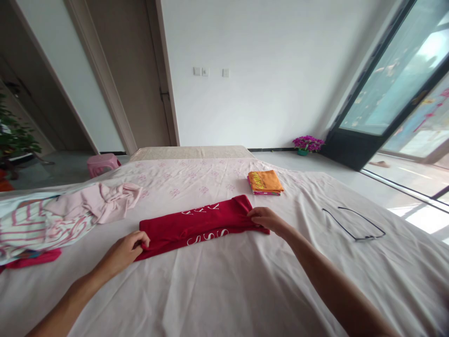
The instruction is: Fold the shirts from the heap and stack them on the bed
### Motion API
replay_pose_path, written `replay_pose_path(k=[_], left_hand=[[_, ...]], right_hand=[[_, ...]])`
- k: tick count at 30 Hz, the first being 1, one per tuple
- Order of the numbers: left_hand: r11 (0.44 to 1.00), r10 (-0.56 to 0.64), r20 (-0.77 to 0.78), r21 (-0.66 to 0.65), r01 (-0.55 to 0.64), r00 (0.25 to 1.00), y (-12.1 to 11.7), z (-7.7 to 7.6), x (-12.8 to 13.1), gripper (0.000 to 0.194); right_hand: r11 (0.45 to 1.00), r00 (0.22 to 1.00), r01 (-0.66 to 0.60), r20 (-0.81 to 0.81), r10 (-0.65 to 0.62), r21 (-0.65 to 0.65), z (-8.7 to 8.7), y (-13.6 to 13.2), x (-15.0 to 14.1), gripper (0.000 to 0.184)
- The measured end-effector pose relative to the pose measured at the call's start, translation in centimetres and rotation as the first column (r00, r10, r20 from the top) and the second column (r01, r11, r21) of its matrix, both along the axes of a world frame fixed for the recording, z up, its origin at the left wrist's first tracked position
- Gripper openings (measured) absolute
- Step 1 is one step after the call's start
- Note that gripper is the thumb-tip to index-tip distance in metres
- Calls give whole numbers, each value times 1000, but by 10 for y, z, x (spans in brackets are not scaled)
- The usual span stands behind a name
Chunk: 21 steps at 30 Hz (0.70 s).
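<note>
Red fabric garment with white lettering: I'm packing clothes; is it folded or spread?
Folded: the red fabric garment lies in a narrow strip, its white lettering cut off along one edge.

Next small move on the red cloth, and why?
I'd probably fold one end of the red cloth inward: it lies in a long strip, left hand and right hand holding opposite ends, while the orange cloth beyond it sits compactly folded.

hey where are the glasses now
In the head view, the glasses lie on the pale sheet, right of the right hand and folded orange cloth.
</note>
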<state>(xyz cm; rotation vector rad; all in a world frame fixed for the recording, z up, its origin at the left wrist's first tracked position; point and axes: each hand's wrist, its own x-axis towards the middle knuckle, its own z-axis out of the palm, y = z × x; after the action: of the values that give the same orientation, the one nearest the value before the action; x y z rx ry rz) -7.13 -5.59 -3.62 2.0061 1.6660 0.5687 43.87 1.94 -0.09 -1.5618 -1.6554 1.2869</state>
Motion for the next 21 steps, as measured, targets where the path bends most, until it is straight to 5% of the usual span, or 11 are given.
replay_pose_path(k=[4, 7, 11, 16, 21], left_hand=[[1000, 23, -179, -10, -25, 984, -2, 12, 2, 25], [994, 92, -225, 84, -74, 970, 5, 28, 20, 28], [968, 139, -189, 234, -93, 972, 24, 36, 63, 28], [919, 116, -259, 395, -5, 959, 47, 2, 96, 37], [898, 211, -357, 439, -35, 910, 51, -33, 90, 46]], right_hand=[[995, 989, -103, 106, 101, 13, 5, 4, 16, 32], [981, 956, -10, 289, -47, 192, 21, 22, 14, 30], [938, 748, 86, 601, -283, 335, 40, 56, -15, 35], [954, 642, 84, 717, -274, 289, 32, 83, -53, 42], [926, 641, 129, 683, -352, 356, 13, 88, -38, 34]])
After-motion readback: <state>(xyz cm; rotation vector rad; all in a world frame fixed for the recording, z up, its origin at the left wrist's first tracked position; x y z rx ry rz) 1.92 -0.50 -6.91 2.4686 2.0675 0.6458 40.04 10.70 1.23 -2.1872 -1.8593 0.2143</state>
